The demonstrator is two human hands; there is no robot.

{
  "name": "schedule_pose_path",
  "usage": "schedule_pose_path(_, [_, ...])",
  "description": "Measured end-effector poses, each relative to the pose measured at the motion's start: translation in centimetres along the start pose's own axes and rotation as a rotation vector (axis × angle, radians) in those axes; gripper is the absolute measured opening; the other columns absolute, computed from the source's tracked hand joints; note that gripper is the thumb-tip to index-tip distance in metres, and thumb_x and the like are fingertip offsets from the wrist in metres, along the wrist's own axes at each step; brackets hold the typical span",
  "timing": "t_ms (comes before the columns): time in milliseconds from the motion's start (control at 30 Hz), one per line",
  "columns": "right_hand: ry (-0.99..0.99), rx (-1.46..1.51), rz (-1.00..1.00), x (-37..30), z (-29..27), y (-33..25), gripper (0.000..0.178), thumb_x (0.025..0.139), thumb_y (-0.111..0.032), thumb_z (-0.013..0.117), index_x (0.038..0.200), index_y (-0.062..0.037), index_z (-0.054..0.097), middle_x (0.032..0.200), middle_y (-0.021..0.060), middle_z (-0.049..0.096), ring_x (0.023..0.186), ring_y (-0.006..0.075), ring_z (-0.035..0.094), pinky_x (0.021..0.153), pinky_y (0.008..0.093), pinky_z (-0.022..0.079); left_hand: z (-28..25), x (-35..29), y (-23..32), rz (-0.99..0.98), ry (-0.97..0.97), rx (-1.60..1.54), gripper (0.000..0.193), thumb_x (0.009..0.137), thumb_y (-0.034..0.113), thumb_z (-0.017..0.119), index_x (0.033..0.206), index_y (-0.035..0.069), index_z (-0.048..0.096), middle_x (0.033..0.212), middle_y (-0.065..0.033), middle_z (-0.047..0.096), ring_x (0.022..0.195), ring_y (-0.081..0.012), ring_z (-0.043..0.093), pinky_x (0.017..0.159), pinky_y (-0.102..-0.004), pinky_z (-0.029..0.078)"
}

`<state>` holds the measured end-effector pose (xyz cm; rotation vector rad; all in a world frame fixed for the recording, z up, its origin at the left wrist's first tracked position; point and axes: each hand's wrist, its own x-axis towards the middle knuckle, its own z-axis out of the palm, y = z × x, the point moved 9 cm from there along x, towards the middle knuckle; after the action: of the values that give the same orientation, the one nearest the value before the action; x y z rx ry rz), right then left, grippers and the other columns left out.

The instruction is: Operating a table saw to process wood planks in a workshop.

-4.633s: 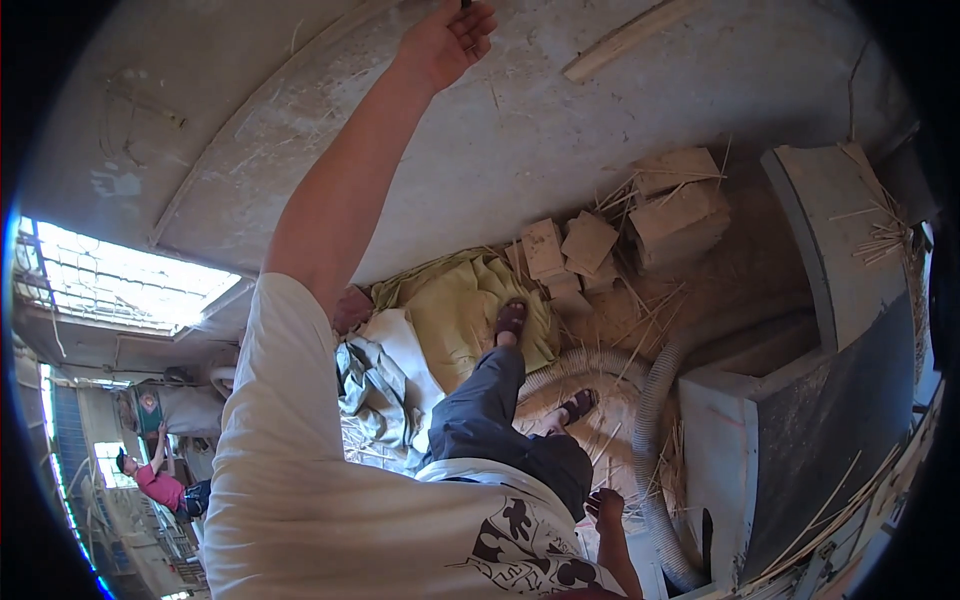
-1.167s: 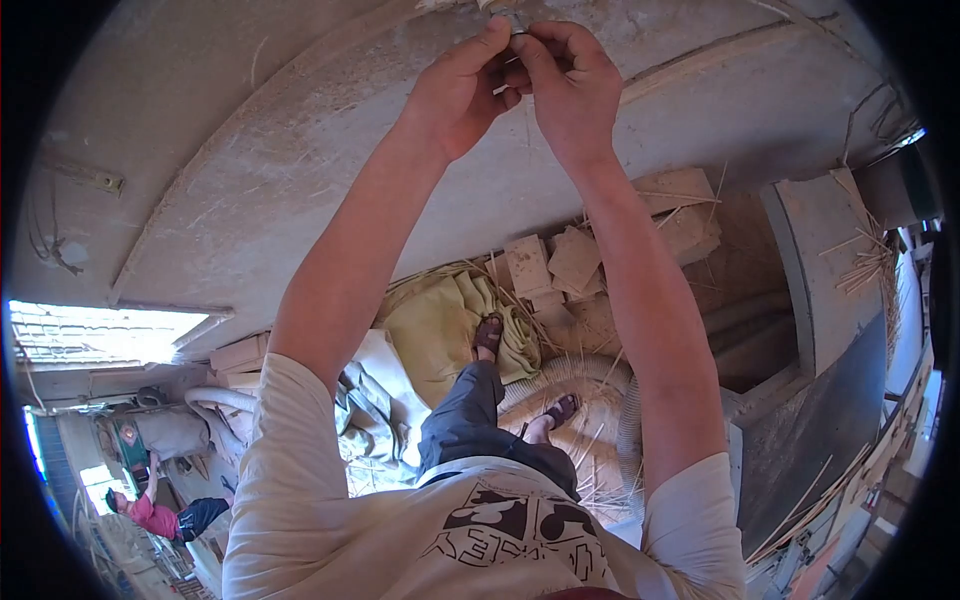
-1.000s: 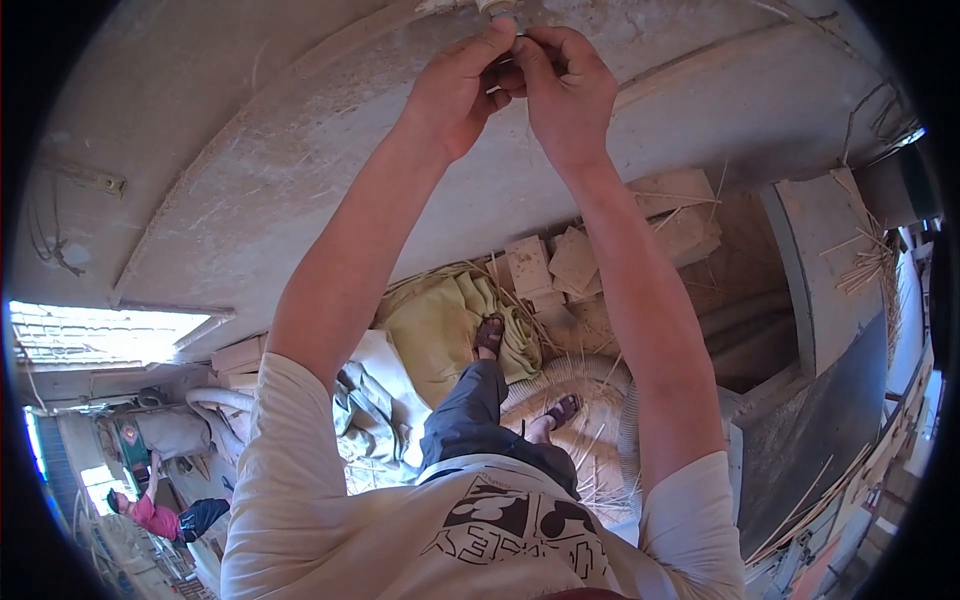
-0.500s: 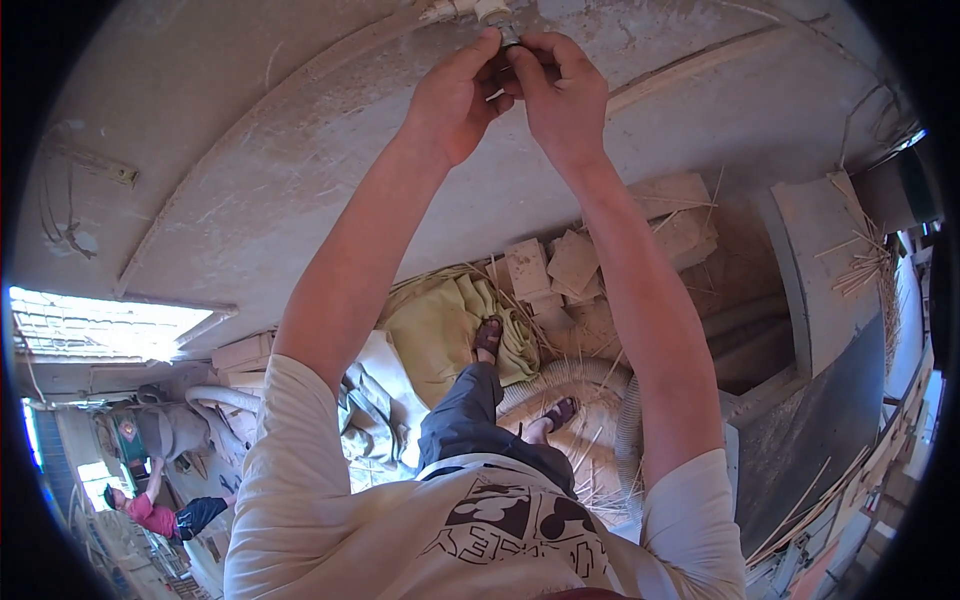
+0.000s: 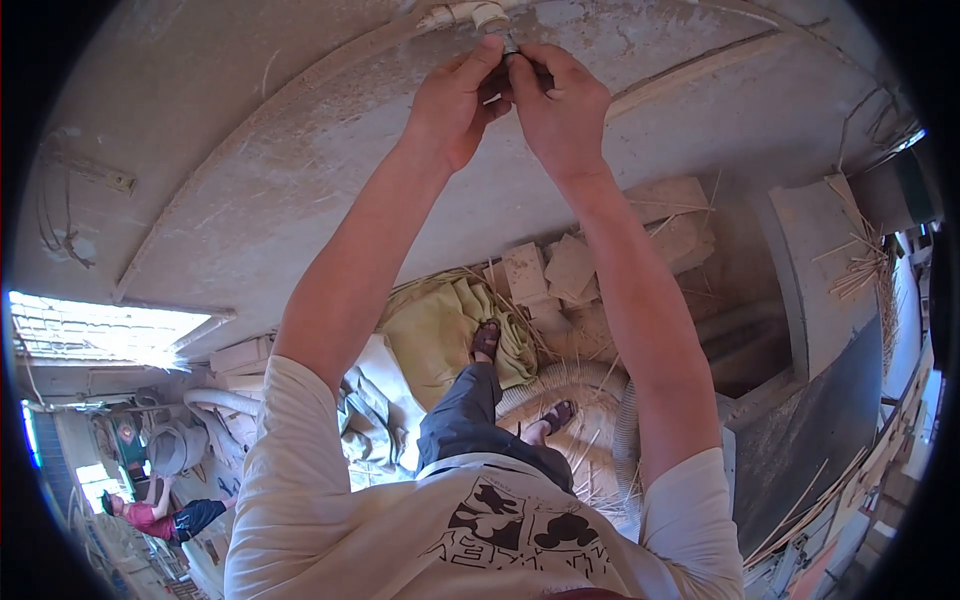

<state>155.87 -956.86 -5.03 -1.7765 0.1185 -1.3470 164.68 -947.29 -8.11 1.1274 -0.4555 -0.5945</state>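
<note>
Both my arms are raised towards the wall. A small metal fitting [image 5: 510,45] is held between my fingertips, just below a pale pipe joint [image 5: 489,15] on the wall. My left hand [image 5: 447,108] pinches it from the left, its thumb pointing up beside it. From the other side my right hand [image 5: 562,112] closes on the same fitting with thumb and bent forefinger. The fitting's lower part is hidden by my fingers, and whether it is joined to the pipe cannot be made out.
Folded yellow-green sheeting [image 5: 435,335] lies under one of my feet. Bricks [image 5: 560,268] are piled along the wall, with a ribbed hose [image 5: 570,378] and thin sticks nearby. A grey panel [image 5: 800,440] stands at right. Another person [image 5: 150,515] works at far left.
My hands stay at the fitting, with a slight shift of the right hand's fingers. More of the pipe joint shows above them. The other person's arms have moved.
</note>
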Motion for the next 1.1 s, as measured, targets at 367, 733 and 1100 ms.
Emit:
schedule_pose_path(367, [-0.029,-0.046,0.127,0.0,-0.1,-0.5,0.017,0.084,-0.012,0.066,0.094,0.0007,0.069,0.08,0.0129,0.071,0.069,0.0182,0.069,0.065,0.0293,0.054,-0.2,0.6,-0.4,-0.007,0.024,-0.036,0.032,0.093,0.039,0.062,0.092,0.007,0.062,0.083,0.0001,0.062,0.073,-0.0107,0.054,0.065,-0.0276,0.04])
schedule_pose_path(733, [-0.048,0.403,0.342,-1.6,1.2,1.4,0.016,0.088,-0.006,0.063,0.101,0.004,0.063,0.08,0.0104,0.069,0.066,0.0129,0.067,0.06,0.0266,0.054,-0.5,0.9,-1.0,-0.103,-0.044,-0.062,0.03,0.094,0.037,0.061,0.095,0.008,0.064,0.086,-0.0022,0.065,0.076,-0.0132,0.057,0.065,-0.0288,0.04])
schedule_pose_path(1100, [-0.088,0.415,0.453,-6.6,-1.3,3.4,0.016,0.091,-0.005,0.059,0.103,0.0054,0.061,0.084,0.0079,0.066,0.074,0.0112,0.065,0.066,0.0242,0.054,-0.4,0.0,-0.6,-0.124,-0.075,-0.064,0.038,0.093,0.041,0.059,0.107,0.006,0.063,0.109,-0.0063,0.065,0.095,-0.0158,0.058,0.079,-0.0306,0.046])
